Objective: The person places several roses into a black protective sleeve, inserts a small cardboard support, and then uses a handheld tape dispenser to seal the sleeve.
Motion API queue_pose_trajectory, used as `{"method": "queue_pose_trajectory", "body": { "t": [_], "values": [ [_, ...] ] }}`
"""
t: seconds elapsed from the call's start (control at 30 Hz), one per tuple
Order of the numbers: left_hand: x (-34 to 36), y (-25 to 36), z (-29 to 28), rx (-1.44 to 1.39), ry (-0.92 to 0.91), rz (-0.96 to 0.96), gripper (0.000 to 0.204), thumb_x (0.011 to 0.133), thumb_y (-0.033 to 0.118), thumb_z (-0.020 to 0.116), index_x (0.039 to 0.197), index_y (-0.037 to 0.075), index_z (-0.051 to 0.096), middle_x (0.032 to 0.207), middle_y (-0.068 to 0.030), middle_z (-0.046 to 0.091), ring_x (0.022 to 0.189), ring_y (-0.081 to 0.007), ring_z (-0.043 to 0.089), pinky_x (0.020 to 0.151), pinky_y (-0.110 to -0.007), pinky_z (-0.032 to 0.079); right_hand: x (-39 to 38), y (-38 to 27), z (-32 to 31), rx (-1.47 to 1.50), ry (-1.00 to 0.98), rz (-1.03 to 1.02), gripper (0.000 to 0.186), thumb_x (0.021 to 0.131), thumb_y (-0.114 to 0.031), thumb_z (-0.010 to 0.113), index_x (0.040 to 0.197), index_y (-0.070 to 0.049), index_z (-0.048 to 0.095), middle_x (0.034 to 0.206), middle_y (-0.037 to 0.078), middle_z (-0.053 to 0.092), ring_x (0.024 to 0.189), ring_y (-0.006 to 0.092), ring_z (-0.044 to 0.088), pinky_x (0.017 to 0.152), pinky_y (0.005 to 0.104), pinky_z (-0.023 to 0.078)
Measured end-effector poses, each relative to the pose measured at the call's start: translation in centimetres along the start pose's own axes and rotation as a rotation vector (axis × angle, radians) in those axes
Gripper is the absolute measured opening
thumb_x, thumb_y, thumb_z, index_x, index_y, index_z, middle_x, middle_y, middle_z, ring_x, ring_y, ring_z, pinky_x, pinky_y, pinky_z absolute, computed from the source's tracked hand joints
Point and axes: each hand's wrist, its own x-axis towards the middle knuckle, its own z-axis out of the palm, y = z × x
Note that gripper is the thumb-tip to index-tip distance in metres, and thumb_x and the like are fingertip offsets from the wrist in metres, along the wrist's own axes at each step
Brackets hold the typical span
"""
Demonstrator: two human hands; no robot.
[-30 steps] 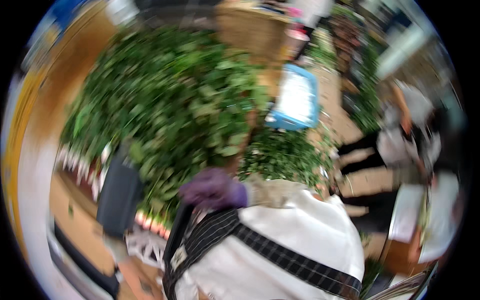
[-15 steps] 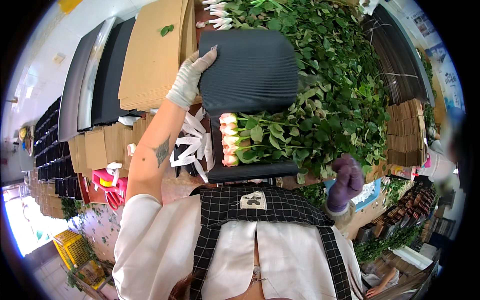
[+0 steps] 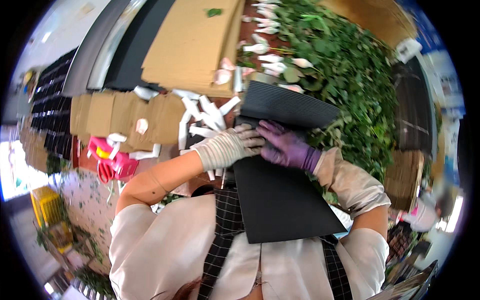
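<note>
A black corrugated cardboard sheet lies before me, its smooth near flap (image 3: 287, 202) reaching back over my apron and its ribbed far flap (image 3: 292, 105) tilted up. My left hand (image 3: 231, 147), in a whitish glove, rests flat with fingers stretched over the sheet's left part. Beside it, my right hand (image 3: 287, 147), in a purple glove, presses down with fingers spread, close to the left fingertips. The pink roses are hidden under the sheet and my hands. Neither hand grasps anything that I can see.
Leafy green stems (image 3: 345, 85) spread on the right. White-sleeved rose heads (image 3: 267, 25) line the far edge. Left stand stacked brown cardboard (image 3: 192, 45), white mesh sleeves (image 3: 210, 117) and a pink tape dispenser (image 3: 117, 162). Black sheets (image 3: 412, 107) are piled far right.
The sheet's near flap has come up over the roses, covering them. My left hand has moved down from the far flap, and my right hand has come in from the right onto the sheet.
</note>
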Motion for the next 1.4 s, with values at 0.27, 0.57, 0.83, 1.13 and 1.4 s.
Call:
{"method": "queue_pose_trajectory", "body": {
  "t": [0.27,0.57,0.83,1.13,1.4],
  "values": [
    [-10.1,4.5,2.1,-0.254,0.474,-0.565,0.024,0.071,0.012,0.06,0.094,0.008,0.062,0.106,-0.0052,0.062,0.099,-0.0271,0.058,0.085,-0.042,0.047,-0.7,-1.1,4.6,-0.337,-0.003,-0.088,0.074,0.075,-0.06,0.058,0.132,-0.014,0.046,0.143,0.017,0.03,0.133,0.0369,0.026,0.109,0.0534,0.018],
    [-25.1,-3.0,-4.7,0.398,0.563,-1.57,0.043,0.074,0.022,0.072,0.112,0.008,0.058,0.115,-0.0129,0.057,0.109,-0.0313,0.052,0.094,-0.042,0.041,-0.6,-1.3,4.3,-0.346,-0.112,-0.104,0.068,0.08,-0.052,0.057,0.133,-0.013,0.045,0.144,0.019,0.029,0.134,0.039,0.024,0.109,0.0555,0.014],
    [-27.2,-9.1,-8.1,0.32,0.076,-2.176,0.084,0.063,0.043,0.08,0.133,0.015,0.042,0.133,-0.0125,0.043,0.121,-0.0319,0.044,0.097,-0.042,0.041,-0.4,-1.7,3.5,-0.314,-0.106,-0.073,0.069,0.076,-0.043,0.063,0.135,-0.013,0.043,0.146,0.019,0.025,0.136,0.039,0.02,0.11,0.0549,0.013],
    [-27.5,-8.1,-8.8,0.544,-0.004,-2.114,0.084,0.061,0.045,0.08,0.13,0.014,0.045,0.123,-0.0115,0.054,0.113,-0.0292,0.052,0.092,-0.04,0.045,-0.8,-3.4,3.1,-0.371,-0.07,-0.015,0.073,0.07,-0.043,0.069,0.132,-0.014,0.044,0.143,0.016,0.031,0.133,0.0374,0.026,0.109,0.0527,0.02],
    [-16.4,-2.0,-8.3,-0.902,1.106,-1.145,0.014,0.089,0.015,0.058,0.087,0.002,0.062,0.071,-0.0092,0.063,0.066,-0.0128,0.06,0.059,-0.029,0.049,-1.5,-3.8,1.8,-0.266,-0.007,0.196,0.065,0.072,-0.041,0.07,0.126,-0.012,0.049,0.128,0.012,0.044,0.112,0.0338,0.045,0.092,0.0455,0.039]
  ]
}}
